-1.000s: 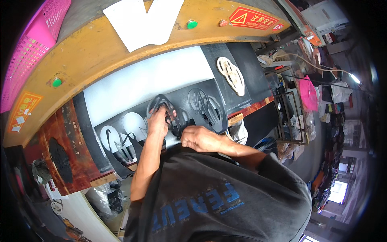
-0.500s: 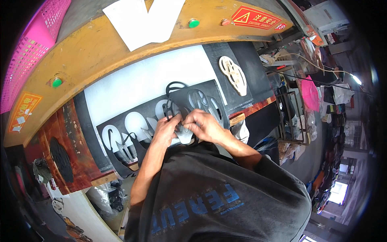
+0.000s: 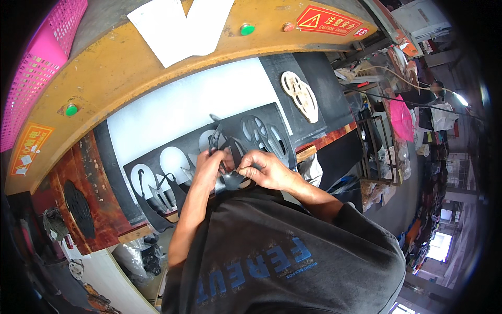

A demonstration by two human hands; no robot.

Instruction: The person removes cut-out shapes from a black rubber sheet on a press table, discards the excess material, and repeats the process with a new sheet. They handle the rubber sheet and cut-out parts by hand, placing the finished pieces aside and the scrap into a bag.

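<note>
A black sheet [image 3: 194, 142] with shoe-upper-like openings cut through it lies in front of me on a white board [image 3: 183, 94]. My left hand [image 3: 213, 166] is closed around a dark, strap-like cut piece [image 3: 215, 135], which rises above its fingers and is blurred. Just to the right, my right hand [image 3: 265, 170] pinches thumb and fingers together near the sheet's close edge. Whatever sits between those fingertips is too small to make out. White board shows through several of the openings.
A yellow machine beam [image 3: 115, 86] with green buttons spans the far side, a white V-shaped sheet [image 3: 180, 31] on it. A pale cutting die [image 3: 300, 97] rests on the right-hand black pad. At left lie dark stacked pieces [image 3: 78, 208]; a pink basket [image 3: 44, 68] stands upper left.
The looped black piece above my hands has come away from the sheet toward my left hand, uncovering an opening there. My right hand has shifted slightly right and down.
</note>
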